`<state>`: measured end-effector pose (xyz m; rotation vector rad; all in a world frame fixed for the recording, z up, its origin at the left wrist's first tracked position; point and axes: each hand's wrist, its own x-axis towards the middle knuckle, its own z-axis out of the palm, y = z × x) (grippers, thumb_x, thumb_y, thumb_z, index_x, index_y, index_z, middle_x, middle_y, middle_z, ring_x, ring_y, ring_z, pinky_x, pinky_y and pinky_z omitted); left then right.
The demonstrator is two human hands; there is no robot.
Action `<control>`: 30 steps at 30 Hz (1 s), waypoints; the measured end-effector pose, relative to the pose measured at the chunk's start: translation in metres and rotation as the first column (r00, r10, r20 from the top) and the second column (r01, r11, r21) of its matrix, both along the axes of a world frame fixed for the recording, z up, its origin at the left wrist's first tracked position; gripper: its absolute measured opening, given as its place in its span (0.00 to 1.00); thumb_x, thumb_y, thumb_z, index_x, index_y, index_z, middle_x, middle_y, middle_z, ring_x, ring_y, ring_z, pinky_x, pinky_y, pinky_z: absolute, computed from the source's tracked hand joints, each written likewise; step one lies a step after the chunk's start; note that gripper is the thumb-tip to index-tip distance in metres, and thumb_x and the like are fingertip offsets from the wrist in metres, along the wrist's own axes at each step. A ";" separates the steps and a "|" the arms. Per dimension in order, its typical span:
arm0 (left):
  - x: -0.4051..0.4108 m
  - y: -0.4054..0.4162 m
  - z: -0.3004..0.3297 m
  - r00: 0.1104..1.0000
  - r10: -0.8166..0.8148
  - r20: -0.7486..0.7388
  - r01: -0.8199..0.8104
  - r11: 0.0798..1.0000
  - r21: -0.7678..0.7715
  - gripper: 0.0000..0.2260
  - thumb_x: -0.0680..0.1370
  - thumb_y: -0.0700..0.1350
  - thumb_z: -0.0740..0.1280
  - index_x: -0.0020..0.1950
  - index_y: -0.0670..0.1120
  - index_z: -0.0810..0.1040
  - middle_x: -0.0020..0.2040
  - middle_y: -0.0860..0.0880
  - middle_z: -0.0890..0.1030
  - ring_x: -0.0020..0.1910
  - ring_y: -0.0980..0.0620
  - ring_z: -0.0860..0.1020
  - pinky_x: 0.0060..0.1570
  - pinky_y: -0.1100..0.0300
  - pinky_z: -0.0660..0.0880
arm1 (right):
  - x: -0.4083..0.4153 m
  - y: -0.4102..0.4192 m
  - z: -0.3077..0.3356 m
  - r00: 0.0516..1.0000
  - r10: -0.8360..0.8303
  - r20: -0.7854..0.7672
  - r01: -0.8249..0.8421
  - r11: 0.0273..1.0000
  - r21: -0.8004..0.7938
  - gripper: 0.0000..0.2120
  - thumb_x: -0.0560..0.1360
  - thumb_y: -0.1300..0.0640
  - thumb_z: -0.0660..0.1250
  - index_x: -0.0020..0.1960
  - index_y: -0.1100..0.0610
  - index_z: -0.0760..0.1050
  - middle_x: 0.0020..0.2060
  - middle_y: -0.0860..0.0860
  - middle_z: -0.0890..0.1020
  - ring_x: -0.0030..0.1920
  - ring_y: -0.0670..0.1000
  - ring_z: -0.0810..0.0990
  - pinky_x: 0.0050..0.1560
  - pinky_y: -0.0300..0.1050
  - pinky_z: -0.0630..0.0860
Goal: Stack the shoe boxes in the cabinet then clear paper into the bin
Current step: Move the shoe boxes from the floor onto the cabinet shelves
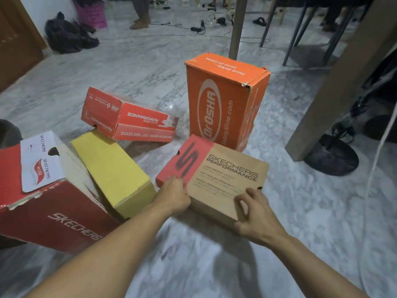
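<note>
While all five boxes sit on the floor, my left hand [174,196] and right hand [255,214] grip the brown box [223,175]; nothing stacked yet.

- Grey-white marble floor [139,61], glossy, dim indoor light.
- Wooden door [15,46] far left, white wall beside it.
- Wooden table legs [238,26] and dark chair legs [298,33] top right.
- Black fan base [332,157] right.
- Cables [199,29] and dark bag [68,35] at back.

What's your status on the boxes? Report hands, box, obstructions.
Left hand and right hand both grip the brown Skechers box on the floor. Not yet lifted. Yellow box close on its left, orange box upright behind.
</note>
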<state>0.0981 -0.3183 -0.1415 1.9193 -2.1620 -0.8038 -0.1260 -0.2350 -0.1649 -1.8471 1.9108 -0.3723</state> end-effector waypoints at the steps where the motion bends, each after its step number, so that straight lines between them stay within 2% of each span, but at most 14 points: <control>1: -0.002 -0.005 0.003 1.000 0.008 0.009 -0.008 1.000 0.005 0.08 0.76 0.41 0.62 0.51 0.44 0.79 0.53 0.46 0.77 0.57 0.44 0.75 0.52 0.57 0.72 | 0.003 -0.005 0.002 0.999 0.032 0.020 -0.031 0.999 -0.004 0.22 0.64 0.49 0.69 0.57 0.52 0.73 0.58 0.46 0.68 0.62 0.48 0.65 0.57 0.38 0.66; 3: -0.004 -0.019 0.006 0.999 0.032 0.036 -0.033 0.999 0.034 0.08 0.76 0.43 0.62 0.51 0.45 0.79 0.54 0.45 0.79 0.57 0.44 0.76 0.51 0.57 0.72 | 0.006 -0.020 0.009 0.998 0.009 0.057 -0.007 0.999 -0.045 0.21 0.68 0.48 0.68 0.59 0.53 0.76 0.58 0.46 0.74 0.60 0.49 0.72 0.56 0.39 0.70; 6: -0.005 -0.044 0.010 0.996 0.081 0.048 -0.084 0.994 0.068 0.12 0.72 0.44 0.66 0.54 0.45 0.80 0.53 0.46 0.81 0.54 0.45 0.79 0.51 0.55 0.76 | 0.004 -0.058 0.030 0.983 -0.165 0.073 0.175 0.971 -0.162 0.20 0.71 0.48 0.68 0.62 0.53 0.76 0.58 0.50 0.80 0.56 0.52 0.79 0.55 0.47 0.77; 8: -0.009 -0.063 0.017 0.995 0.097 -0.005 -0.097 0.993 0.068 0.15 0.72 0.45 0.67 0.59 0.46 0.79 0.54 0.45 0.82 0.53 0.45 0.80 0.51 0.54 0.78 | -0.003 -0.088 0.052 0.967 -0.243 0.079 0.255 0.918 -0.304 0.20 0.72 0.49 0.69 0.63 0.53 0.75 0.59 0.51 0.80 0.57 0.53 0.79 0.55 0.49 0.76; 11: -0.021 -0.098 0.033 0.983 0.113 -0.141 -0.112 0.994 0.015 0.26 0.74 0.43 0.70 0.71 0.44 0.71 0.64 0.47 0.78 0.60 0.46 0.78 0.61 0.54 0.74 | -0.012 -0.135 0.091 0.955 -0.283 0.094 0.287 0.785 -0.549 0.24 0.73 0.49 0.69 0.65 0.55 0.70 0.60 0.53 0.75 0.57 0.55 0.76 0.51 0.50 0.74; 13: -0.032 -0.121 0.048 0.964 0.120 -0.239 -0.128 0.992 -0.018 0.26 0.75 0.41 0.69 0.73 0.42 0.68 0.63 0.47 0.77 0.58 0.48 0.77 0.60 0.56 0.73 | -0.020 -0.165 0.114 0.957 -0.280 0.079 0.265 0.725 -0.636 0.29 0.71 0.48 0.72 0.68 0.55 0.67 0.64 0.55 0.70 0.61 0.57 0.74 0.53 0.51 0.73; 15: -0.045 -0.144 0.065 0.938 0.129 -0.322 -0.148 0.988 -0.035 0.25 0.78 0.41 0.67 0.74 0.41 0.66 0.65 0.46 0.76 0.62 0.48 0.75 0.60 0.57 0.69 | -0.027 -0.192 0.133 0.962 -0.268 0.048 0.236 0.732 -0.639 0.34 0.70 0.44 0.72 0.71 0.53 0.64 0.70 0.56 0.65 0.67 0.59 0.69 0.59 0.53 0.72; 19: -0.065 -0.199 0.092 0.872 0.201 -0.446 -0.247 0.968 -0.048 0.27 0.78 0.47 0.67 0.75 0.42 0.64 0.71 0.45 0.71 0.67 0.47 0.72 0.60 0.59 0.67 | -0.039 -0.232 0.157 0.974 -0.187 -0.125 0.101 0.860 -0.500 0.35 0.72 0.38 0.68 0.74 0.48 0.62 0.75 0.55 0.62 0.74 0.59 0.59 0.69 0.57 0.64; 21: -0.073 -0.217 0.102 0.840 0.222 -0.495 -0.282 0.958 -0.049 0.24 0.79 0.48 0.65 0.73 0.43 0.66 0.68 0.47 0.74 0.60 0.48 0.75 0.54 0.60 0.69 | -0.043 -0.241 0.162 0.967 -0.136 -0.215 0.031 0.900 -0.434 0.31 0.74 0.40 0.67 0.73 0.48 0.65 0.72 0.54 0.67 0.74 0.59 0.59 0.69 0.58 0.64; 23: -0.081 -0.231 0.107 0.796 0.237 -0.557 -0.297 0.955 -0.019 0.20 0.80 0.47 0.64 0.71 0.44 0.70 0.64 0.48 0.77 0.50 0.51 0.74 0.47 0.60 0.69 | -0.048 -0.242 0.161 0.963 -0.123 -0.241 0.002 0.895 -0.447 0.26 0.74 0.43 0.67 0.70 0.48 0.69 0.68 0.54 0.72 0.71 0.60 0.64 0.66 0.58 0.67; 26: -0.090 -0.242 0.114 0.756 0.229 -0.613 -0.307 0.951 -0.024 0.20 0.80 0.47 0.63 0.71 0.46 0.69 0.62 0.49 0.77 0.48 0.52 0.75 0.40 0.62 0.70 | -0.058 -0.234 0.158 0.959 -0.176 -0.221 0.042 0.862 -0.506 0.24 0.72 0.45 0.68 0.66 0.48 0.73 0.62 0.52 0.77 0.65 0.59 0.70 0.59 0.56 0.73; 27: -0.093 -0.245 0.116 0.747 0.231 -0.623 -0.317 0.948 -0.028 0.22 0.79 0.48 0.63 0.72 0.45 0.67 0.65 0.48 0.75 0.52 0.50 0.76 0.43 0.61 0.72 | -0.062 -0.230 0.157 0.956 -0.206 -0.209 0.073 0.857 -0.509 0.24 0.71 0.44 0.69 0.66 0.48 0.73 0.62 0.52 0.77 0.65 0.60 0.71 0.58 0.55 0.73; 29: -0.097 -0.246 0.120 0.735 0.253 -0.630 -0.362 0.931 -0.049 0.26 0.78 0.49 0.63 0.75 0.45 0.63 0.70 0.47 0.71 0.62 0.47 0.74 0.56 0.55 0.74 | -0.070 -0.221 0.156 0.944 -0.274 -0.185 0.145 0.846 -0.513 0.24 0.70 0.45 0.70 0.64 0.48 0.73 0.62 0.54 0.76 0.63 0.61 0.71 0.55 0.54 0.72; 30: -0.101 -0.247 0.122 0.731 0.246 -0.637 -0.365 0.929 -0.060 0.25 0.77 0.48 0.62 0.73 0.45 0.66 0.69 0.46 0.72 0.62 0.46 0.74 0.58 0.53 0.73 | -0.076 -0.216 0.156 0.940 -0.300 -0.165 0.176 0.837 -0.518 0.23 0.69 0.46 0.69 0.63 0.48 0.73 0.60 0.54 0.76 0.62 0.61 0.72 0.54 0.53 0.71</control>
